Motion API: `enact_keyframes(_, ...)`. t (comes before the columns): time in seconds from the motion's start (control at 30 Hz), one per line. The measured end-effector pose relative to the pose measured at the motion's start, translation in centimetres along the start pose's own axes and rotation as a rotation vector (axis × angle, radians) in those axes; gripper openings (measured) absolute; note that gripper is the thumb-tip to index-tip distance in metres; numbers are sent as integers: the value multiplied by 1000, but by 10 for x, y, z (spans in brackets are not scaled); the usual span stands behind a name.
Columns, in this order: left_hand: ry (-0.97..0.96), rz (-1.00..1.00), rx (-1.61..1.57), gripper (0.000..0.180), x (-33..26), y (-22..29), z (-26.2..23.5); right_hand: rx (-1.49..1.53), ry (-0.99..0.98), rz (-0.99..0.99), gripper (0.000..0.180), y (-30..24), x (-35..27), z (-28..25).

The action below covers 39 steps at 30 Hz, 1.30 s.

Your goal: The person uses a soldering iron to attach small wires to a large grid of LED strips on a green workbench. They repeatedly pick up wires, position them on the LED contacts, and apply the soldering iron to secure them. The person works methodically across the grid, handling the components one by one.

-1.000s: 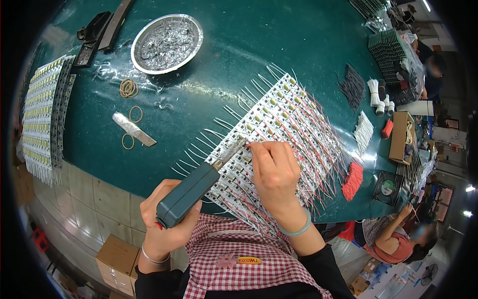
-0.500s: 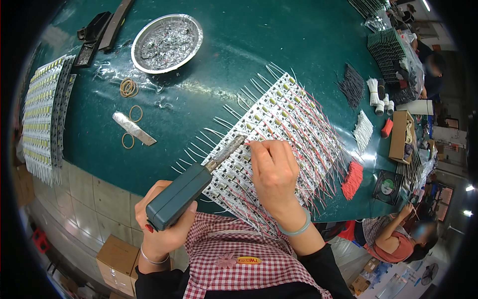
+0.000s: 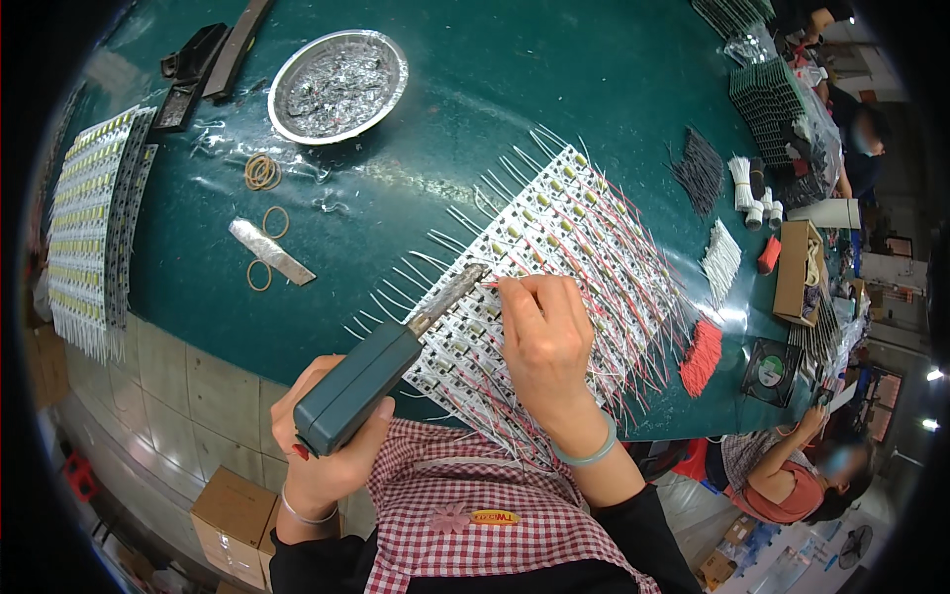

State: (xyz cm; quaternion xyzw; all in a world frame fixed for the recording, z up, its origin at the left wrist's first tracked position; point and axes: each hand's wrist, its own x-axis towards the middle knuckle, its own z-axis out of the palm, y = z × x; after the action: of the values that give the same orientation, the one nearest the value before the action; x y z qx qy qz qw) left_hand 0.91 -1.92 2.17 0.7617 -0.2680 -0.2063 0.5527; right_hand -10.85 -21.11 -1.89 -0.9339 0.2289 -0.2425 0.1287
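The wired board (image 3: 539, 230) lies on the green table (image 3: 475, 89) in front of me. My right hand (image 3: 547, 332) holds a red wire (image 3: 491, 285) over it — a narrow pinch — while my left hand (image 3: 332, 475) wraps round the iron (image 3: 356, 388), its tip (image 3: 473, 274) just beside that wire. Beyond sit rubber bands (image 3: 260, 172) and a bowl (image 3: 276, 111).

Iron (image 3: 372, 370): dark green body, discoloured metal shaft slanting far-right, end over panel (image 3: 522, 247), contact unclear. Panel white, yellow chips in rows, askew on counter (image 3: 475, 109); white wires (image 3: 430, 259) fringing far-left edge, red wires (image 3: 633, 262) across right part. Lead (image 3: 490, 285): red, near shaft end, mostly hidden.
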Motion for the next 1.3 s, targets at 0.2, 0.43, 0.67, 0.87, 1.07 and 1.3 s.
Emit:
enact_keyframes(0.2,-18,81,55,22,4,0,6,22,1,-8,30,2,-3,0)
enact_keyframes(0.43,-32,91,31,20,6,-3,8,3,-19,-20,31,1,-1,-1)
enact_keyframes(0.67,-30,103,42,21,7,-1,9,-3,-25,-24,30,1,0,-1)
enact_keyframes(0.87,-2,-15,3,27,-1,-4,2,-1,-28,-24,29,1,0,-1)
enact_keyframes(1.07,45,-241,-120,39,-9,3,-3,1,-23,-29,28,2,-1,0)
enact_keyframes(1.3,40,-245,-134,43,-16,0,-9,54,63,-3,25,2,1,1)
